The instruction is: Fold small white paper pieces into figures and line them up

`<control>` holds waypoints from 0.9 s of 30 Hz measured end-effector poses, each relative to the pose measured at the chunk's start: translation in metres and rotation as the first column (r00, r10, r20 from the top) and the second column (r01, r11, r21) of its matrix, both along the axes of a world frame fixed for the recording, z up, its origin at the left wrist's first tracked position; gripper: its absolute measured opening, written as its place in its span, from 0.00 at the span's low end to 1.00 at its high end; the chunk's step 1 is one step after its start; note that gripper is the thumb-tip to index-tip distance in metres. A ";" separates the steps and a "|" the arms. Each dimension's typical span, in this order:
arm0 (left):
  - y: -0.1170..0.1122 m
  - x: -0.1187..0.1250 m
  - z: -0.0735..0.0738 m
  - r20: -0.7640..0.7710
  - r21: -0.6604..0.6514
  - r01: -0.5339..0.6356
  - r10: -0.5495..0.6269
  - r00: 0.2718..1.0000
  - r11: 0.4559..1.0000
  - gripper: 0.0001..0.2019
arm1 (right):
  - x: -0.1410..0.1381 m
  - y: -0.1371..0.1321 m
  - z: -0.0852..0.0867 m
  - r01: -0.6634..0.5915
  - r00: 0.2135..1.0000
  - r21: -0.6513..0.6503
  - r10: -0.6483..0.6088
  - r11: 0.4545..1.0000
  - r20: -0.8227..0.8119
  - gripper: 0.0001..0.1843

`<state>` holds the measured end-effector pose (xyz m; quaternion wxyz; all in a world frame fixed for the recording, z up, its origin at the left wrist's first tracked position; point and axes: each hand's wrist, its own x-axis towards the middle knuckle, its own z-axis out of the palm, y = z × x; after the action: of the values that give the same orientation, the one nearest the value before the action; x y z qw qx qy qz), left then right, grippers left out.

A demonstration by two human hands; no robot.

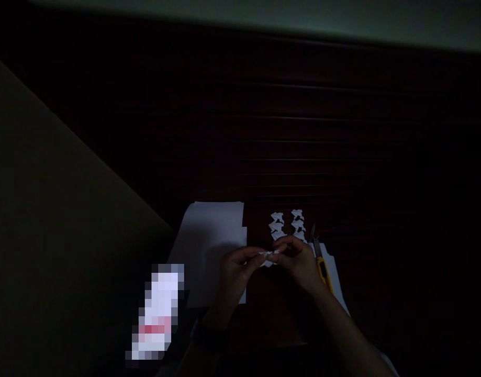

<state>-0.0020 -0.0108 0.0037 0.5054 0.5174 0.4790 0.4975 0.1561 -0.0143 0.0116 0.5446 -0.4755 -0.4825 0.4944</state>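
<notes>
The scene is very dark. My left hand (235,275) and my right hand (299,262) meet over a dark surface, both pinching a small folded white paper piece (268,256) between their fingertips. Just beyond the hands lie several small folded white paper shapes (287,224) in two short rows. A stack of white paper sheets (212,235) lies under and to the left of my left hand. A yellow utility knife (322,264) rests on another white sheet right of my right hand.
A blurred white and red object (157,311) lies at the lower left. A dark slatted wooden surface (303,136) stretches behind the papers. A dim tan surface (47,220) fills the left side.
</notes>
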 end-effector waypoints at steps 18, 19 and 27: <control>-0.001 -0.002 0.010 -0.055 0.129 0.148 -0.141 0.988 0.981 0.08 | 0.005 0.004 0.000 -0.103 0.994 -0.045 0.102 0.994 -0.023 0.18; -0.002 -0.002 0.011 -0.039 0.107 0.162 -0.159 0.987 0.981 0.11 | 0.005 0.003 0.000 -0.085 0.996 -0.036 0.084 0.996 -0.025 0.18; -0.005 0.012 0.006 -0.062 -0.018 0.126 -0.127 0.990 0.992 0.23 | -0.004 -0.001 0.001 -0.040 0.998 -0.013 0.039 0.999 -0.056 0.16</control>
<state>0.0103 -0.0159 0.0102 0.5243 0.5586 0.4644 0.4443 0.1517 -0.0152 0.0126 0.5446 -0.4557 -0.4730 0.5215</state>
